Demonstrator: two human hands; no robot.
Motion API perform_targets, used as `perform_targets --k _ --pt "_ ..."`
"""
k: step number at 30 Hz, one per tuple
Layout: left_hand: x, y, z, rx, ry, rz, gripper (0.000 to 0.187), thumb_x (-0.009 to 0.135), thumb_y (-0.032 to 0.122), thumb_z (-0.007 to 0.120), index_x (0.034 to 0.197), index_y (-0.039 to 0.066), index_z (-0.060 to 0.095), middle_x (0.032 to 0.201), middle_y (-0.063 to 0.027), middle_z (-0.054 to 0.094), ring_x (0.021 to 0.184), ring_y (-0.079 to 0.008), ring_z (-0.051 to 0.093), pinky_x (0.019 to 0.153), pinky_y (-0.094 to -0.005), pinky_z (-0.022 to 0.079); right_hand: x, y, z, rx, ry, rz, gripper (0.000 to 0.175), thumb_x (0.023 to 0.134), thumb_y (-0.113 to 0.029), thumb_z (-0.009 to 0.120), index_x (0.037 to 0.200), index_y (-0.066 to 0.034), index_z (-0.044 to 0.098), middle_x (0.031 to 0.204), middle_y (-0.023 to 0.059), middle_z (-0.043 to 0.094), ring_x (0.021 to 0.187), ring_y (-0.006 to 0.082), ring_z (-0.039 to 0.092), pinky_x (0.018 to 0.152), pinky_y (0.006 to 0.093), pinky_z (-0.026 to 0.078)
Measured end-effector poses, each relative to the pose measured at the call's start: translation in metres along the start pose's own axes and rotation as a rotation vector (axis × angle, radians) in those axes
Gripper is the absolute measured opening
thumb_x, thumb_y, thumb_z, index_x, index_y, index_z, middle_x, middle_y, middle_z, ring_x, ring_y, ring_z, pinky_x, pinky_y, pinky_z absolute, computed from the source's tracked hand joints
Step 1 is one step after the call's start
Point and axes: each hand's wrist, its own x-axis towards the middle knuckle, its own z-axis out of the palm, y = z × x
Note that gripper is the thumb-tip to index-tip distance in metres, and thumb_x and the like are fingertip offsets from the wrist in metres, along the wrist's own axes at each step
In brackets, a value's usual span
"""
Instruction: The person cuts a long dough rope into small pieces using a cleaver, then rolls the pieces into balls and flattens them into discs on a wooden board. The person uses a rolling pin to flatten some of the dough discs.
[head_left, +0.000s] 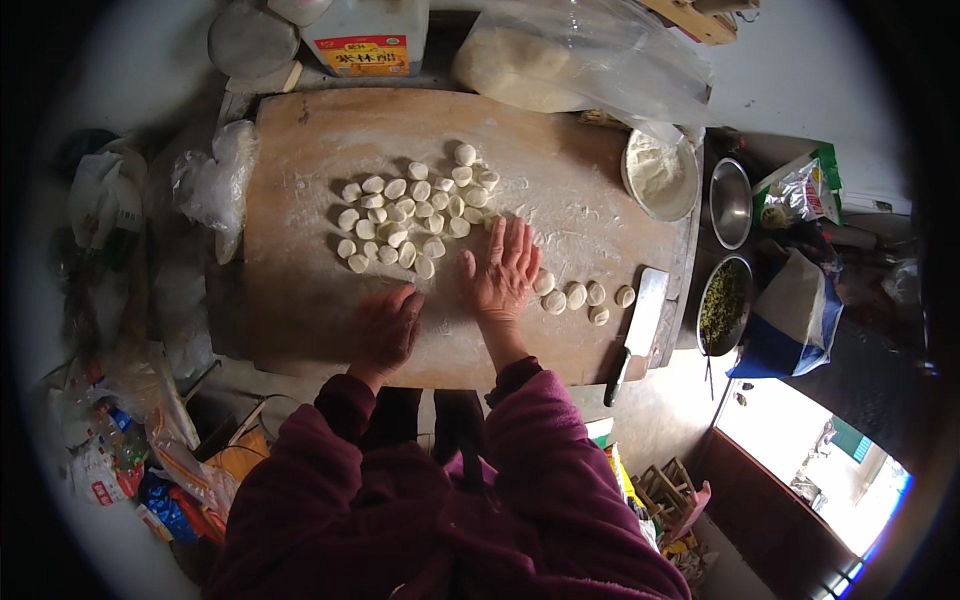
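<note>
Many small dough pieces (406, 205) lie in a loose cluster on a floured wooden board (300, 315). My right hand (506, 274) is spread palm down beside the cluster's right edge, with a dough piece partly visible at its fingertips; whatever is under the palm is hidden. My left hand (388, 326) rests at the board's near part, below the cluster, its fingers loosely curled and in shadow; whether it holds anything is unclear. To the right of my right hand lie several more dough pieces (576, 295). A cleaver (645, 315) lies farther right, its black handle past the board's near edge.
A bowl of flour (660, 176) stands at the board's back right. Beyond the right edge are an empty metal bowl (730, 202) and a bowl of chopped greens (724, 304). Plastic bags (217, 184) sit at the left, a large bagged dough mass (525, 67) behind.
</note>
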Motion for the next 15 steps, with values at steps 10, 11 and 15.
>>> perform_targets --k 10,11,15 --pt "0.003 0.002 -0.001 -0.009 -0.048 -0.051 0.038 0.082 0.018 0.063 0.119 0.011 0.058 0.12 -0.0081 0.057 0.11 -0.0299 0.054 0.096 -0.0448 0.04 0.038 0.042 -0.037 -0.152 0.047 -0.26 0.07 0.09 -0.044 0.056 0.148 -0.0128 0.033 0.146 0.0147 0.038 0.135 0.031 0.036 0.111 0.0503 0.025" --pt "0.003 0.002 0.0 -0.004 -0.025 -0.036 0.038 0.082 0.018 0.063 0.119 0.011 0.058 0.119 -0.0083 0.057 0.11 -0.0301 0.054 0.096 -0.0448 0.041 0.047 0.054 -0.046 -0.039 0.211 -0.313 0.065 0.09 -0.039 0.059 0.145 -0.0122 0.038 0.141 0.0139 0.043 0.13 0.0307 0.041 0.108 0.0493 0.03" --pt "0.0 0.001 0.005 -0.019 -0.004 -0.032 0.037 0.082 0.017 0.063 0.119 0.011 0.058 0.12 -0.0088 0.057 0.111 -0.0301 0.053 0.095 -0.0445 0.041 0.055 0.049 -0.036 0.11 -0.09 -0.496 0.042 0.084 -0.021 0.065 0.123 -0.0076 0.058 0.121 0.0112 0.054 0.109 0.0315 0.053 0.092 0.0432 0.045"
